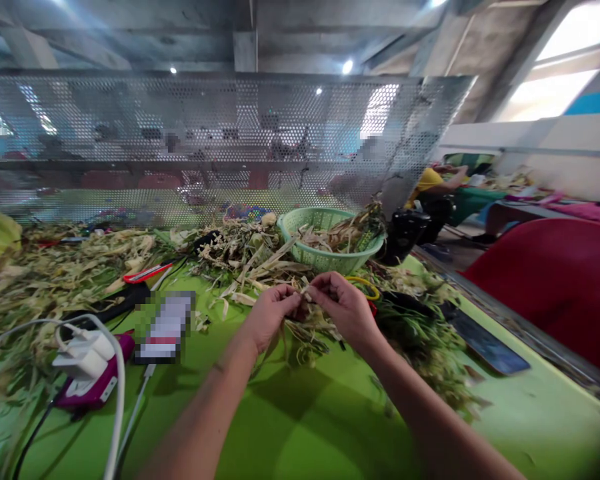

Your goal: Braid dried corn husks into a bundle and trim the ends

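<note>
My left hand (pixel 274 313) and my right hand (pixel 341 307) meet over the green table (pixel 290 427), fingertips pinched close together. Between them is a small pale piece of dried plant (pixel 305 293), partly covered by the fingers. Stringy dried stalks (pixel 305 337) hang or lie just below the hands; I cannot tell which are held. Behind the hands stands a light green plastic basket (pixel 325 259) with dry leaves and husks in it. A bunch of greener stems (pixel 415 340) lies to the right of my right hand.
Dried plant matter (pixel 80 260) covers the table's left and back. A purple power strip (pixel 97 390) with white plugs, a cabled phone (pixel 165 327) and a red-edged tool (pixel 147 273) lie left. Another phone (pixel 490 343) lies right, near a red chair (pixel 555 280). A perforated metal screen (pixel 205 147) stands behind.
</note>
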